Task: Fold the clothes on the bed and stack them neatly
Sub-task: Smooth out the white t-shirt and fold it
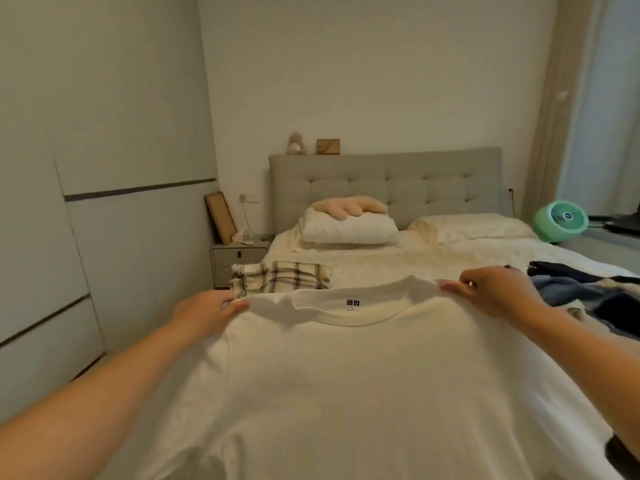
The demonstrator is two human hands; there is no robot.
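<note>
A white T-shirt (346, 382) hangs spread out in front of me, its collar with a small black label facing me. My left hand (204, 311) pinches its left shoulder and my right hand (491, 292) pinches its right shoulder, holding it up over the bed (398, 261). A folded plaid garment (280, 277) lies on the bed's left side, just beyond my left hand. A loose heap of dark blue and black clothes (588, 292) lies at the right, beside my right hand. The shirt hides the near part of the bed.
Two pillows (349, 228) and a pink cushion lie by the grey headboard (384, 181). A grey nightstand (239, 258) stands left of the bed, with a wardrobe wall (69, 202) further left. A green fan (561, 220) sits at the right near the curtain.
</note>
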